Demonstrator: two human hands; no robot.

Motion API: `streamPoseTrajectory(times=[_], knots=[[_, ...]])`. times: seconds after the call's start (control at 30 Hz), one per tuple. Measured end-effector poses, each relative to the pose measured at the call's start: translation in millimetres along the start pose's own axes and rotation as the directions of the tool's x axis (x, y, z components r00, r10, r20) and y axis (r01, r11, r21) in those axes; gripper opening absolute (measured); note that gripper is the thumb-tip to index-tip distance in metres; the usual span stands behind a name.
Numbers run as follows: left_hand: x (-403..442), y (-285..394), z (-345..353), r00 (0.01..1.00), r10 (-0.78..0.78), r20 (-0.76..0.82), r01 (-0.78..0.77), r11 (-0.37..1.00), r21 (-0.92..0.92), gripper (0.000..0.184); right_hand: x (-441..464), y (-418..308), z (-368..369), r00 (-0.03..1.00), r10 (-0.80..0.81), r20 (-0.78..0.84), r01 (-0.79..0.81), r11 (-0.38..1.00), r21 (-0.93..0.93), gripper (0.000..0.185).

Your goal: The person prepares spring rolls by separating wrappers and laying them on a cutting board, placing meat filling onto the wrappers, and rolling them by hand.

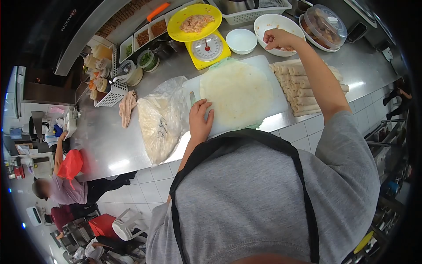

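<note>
My left hand (pixel 201 118) lies with fingers apart at the left edge of a white cutting board (pixel 278 97), close to a flat metal blade (pixel 192 97). A pale round wrapper sheet (pixel 236 90) covers the middle of the board. Over a white bowl (pixel 288 23) with pinkish filling bits inside, my right hand (pixel 279 39) reaches down with its fingers pinched together; what they hold is hidden. Stacked uncooked rolls (pixel 303 88) lie right of the board. To its left is a clear plastic bag (pixel 160 123) of pale wrapper sheets.
Behind the board stand a yellow scale (pixel 208 49) carrying a yellow plate (pixel 176 27) of minced filling and a smaller white bowl (pixel 241 41). A covered dish (pixel 326 27) is at back right. Bottles fill a white basket (pixel 115 93) at left. Another person (pixel 70 185) works farther left.
</note>
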State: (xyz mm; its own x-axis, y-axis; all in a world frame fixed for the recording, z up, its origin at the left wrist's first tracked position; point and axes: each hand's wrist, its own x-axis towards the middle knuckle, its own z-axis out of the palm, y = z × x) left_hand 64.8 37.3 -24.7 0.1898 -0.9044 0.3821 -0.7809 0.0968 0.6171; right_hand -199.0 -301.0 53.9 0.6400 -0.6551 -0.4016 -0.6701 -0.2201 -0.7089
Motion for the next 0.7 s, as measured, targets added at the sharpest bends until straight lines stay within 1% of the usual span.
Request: streamPoseTrajectory(times=[0.03, 0.1, 0.13, 0.2, 0.23, 0.3, 0.33, 0.4, 0.43, 0.5, 0.57, 0.63, 0.7], knots=[[0, 0, 0, 1.000, -0.001, -0.002, 0.001, 1.000, 0.000, 0.023, -10, -6, 4, 1.000, -0.001, 0.001, 0.001, 1.000, -0.002, 0.038], [0, 0, 0, 1.000, -0.005, 0.006, 0.005, 1.000, 0.001, 0.023, -30, -20, 12, 0.994, -0.021, -0.107, 0.033, 0.992, 0.119, 0.027], [-1, 0, 0, 1.000, -0.004, 0.007, 0.004, 1.000, -0.001, 0.023, -26, -13, 13, 0.994, -0.019, -0.108, 0.031, 0.992, 0.119, 0.027], [0, -1, 0, 1.000, 0.000, 0.007, 0.000, 1.000, 0.009, 0.023, -17, 7, 12, 0.970, -0.186, -0.155, 0.186, 0.982, -0.010, 0.024], [0, -1, 0, 1.000, 0.000, 0.006, 0.000, 1.000, 0.008, 0.023, -20, 6, 11, 0.970, -0.186, -0.155, 0.186, 0.982, -0.012, 0.024], [0, 0, -1, 1.000, -0.008, 0.008, 0.008, 1.000, -0.004, 0.023, -25, 3, 6, 0.979, -0.164, -0.117, 0.171, 0.984, 0.047, 0.025], [0, -1, 0, 1.000, -0.008, 0.006, 0.008, 1.000, -0.004, 0.023, -29, -1, 1, 0.979, -0.165, -0.117, 0.172, 0.984, 0.046, 0.025], [-1, -3, 0, 1.000, -0.012, 0.010, 0.012, 1.000, -0.016, 0.023, -35, -11, -8, 0.993, -0.116, 0.033, 0.109, 0.983, 0.150, 0.017], [0, -2, 0, 1.000, -0.011, 0.008, 0.011, 1.000, -0.017, 0.023, -29, -13, -12, 0.993, -0.116, 0.032, 0.110, 0.983, 0.148, 0.017], [0, 1, -1, 1.000, -0.004, 0.008, 0.004, 1.000, -0.001, 0.023, -11, -20, -19, 0.957, -0.286, -0.048, 0.290, 0.948, 0.131, 0.014], [1, -1, 0, 1.000, 0.003, 0.009, -0.003, 1.000, 0.001, 0.023, -11, -68, -19, 0.921, -0.368, -0.125, 0.376, 0.926, 0.044, 0.018], [0, -3, 0, 1.000, 0.007, 0.008, -0.007, 1.000, 0.006, 0.022, 25, -90, -18, 0.849, -0.493, -0.192, 0.489, 0.869, -0.070, 0.031], [0, -4, 0, 1.000, 0.016, -0.001, -0.016, 1.000, 0.002, 0.022, 27, -141, -4, 0.754, -0.614, -0.233, 0.540, 0.782, -0.312, 0.027]])
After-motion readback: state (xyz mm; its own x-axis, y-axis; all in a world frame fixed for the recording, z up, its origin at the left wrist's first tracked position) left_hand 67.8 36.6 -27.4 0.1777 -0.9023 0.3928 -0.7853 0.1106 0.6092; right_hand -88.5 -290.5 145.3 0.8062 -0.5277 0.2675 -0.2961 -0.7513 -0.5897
